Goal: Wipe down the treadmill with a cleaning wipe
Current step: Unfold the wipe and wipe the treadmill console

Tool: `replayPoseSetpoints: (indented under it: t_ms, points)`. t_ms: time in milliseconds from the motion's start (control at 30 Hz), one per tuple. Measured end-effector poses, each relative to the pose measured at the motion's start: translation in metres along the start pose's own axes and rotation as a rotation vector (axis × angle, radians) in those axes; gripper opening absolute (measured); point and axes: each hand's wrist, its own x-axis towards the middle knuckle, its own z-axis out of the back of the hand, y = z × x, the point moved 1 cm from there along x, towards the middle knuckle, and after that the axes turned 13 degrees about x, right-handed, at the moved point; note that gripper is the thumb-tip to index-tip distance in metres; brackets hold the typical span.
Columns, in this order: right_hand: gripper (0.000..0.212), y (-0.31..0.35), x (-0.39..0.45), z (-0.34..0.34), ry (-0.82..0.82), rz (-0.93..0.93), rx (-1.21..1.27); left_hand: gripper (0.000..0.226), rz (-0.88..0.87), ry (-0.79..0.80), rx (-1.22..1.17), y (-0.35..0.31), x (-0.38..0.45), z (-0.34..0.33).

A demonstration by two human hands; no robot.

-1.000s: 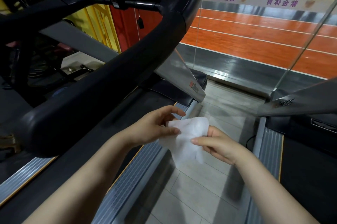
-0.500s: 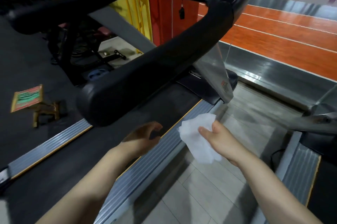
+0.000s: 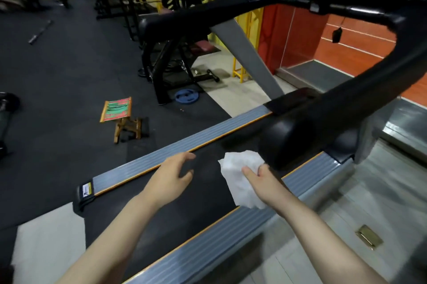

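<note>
The right hand (image 3: 261, 177) pinches the white cleaning wipe (image 3: 240, 175), which hangs just below the rounded end of the treadmill's near handrail (image 3: 300, 135) — a bar running up and away to the right. The left hand (image 3: 171, 177) hovers loose-fingered and empty over the belt (image 3: 180, 209) — farther from the handrail.

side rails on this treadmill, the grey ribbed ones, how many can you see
2. The far rail runs along the belt's left edge, beyond the left hand. The near rail runs along the right edge, partly hidden under the right forearm.
</note>
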Motion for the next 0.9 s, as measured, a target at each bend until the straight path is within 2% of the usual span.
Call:
replayPoseSetpoints:
  t_ms: [133,233,333,467,633,700,800,900]
  points:
    - [0.036,0.051,0.022,-0.060,-0.169,0.119,0.154,0.040,-0.088,-0.036,0.027,0.046,0.033,0.041]
    - [0.020,0.094,0.037,-0.081,-0.278,0.148,0.326,0.042,-0.175,-0.067,0.056,0.059,0.065,0.075]
    - [0.025,0.135,0.062,-0.080,-0.453,0.196,0.459,0.042,-0.259,-0.071,0.070,0.060,0.103,0.102]
    - [0.035,0.181,0.101,-0.063,-0.671,0.252,0.624,0.041,-0.325,-0.077,0.061,0.046,0.163,0.124]
    - [0.026,0.217,0.147,-0.032,-0.871,0.314,0.836,0.038,-0.364,-0.055,-0.021,0.027,0.240,0.122]
    - [0.029,0.226,0.168,-0.016,-0.947,0.319,0.899,0.036,-0.378,-0.044,-0.064,0.015,0.270,0.117]
    - [0.035,0.237,0.202,0.014,-1.052,0.284,1.013,0.041,-0.395,-0.063,-0.107,-0.012,0.322,0.114]
    - [0.037,0.257,0.229,0.058,-1.158,0.295,1.065,0.042,-0.483,-0.094,-0.163,-0.058,0.385,0.128]
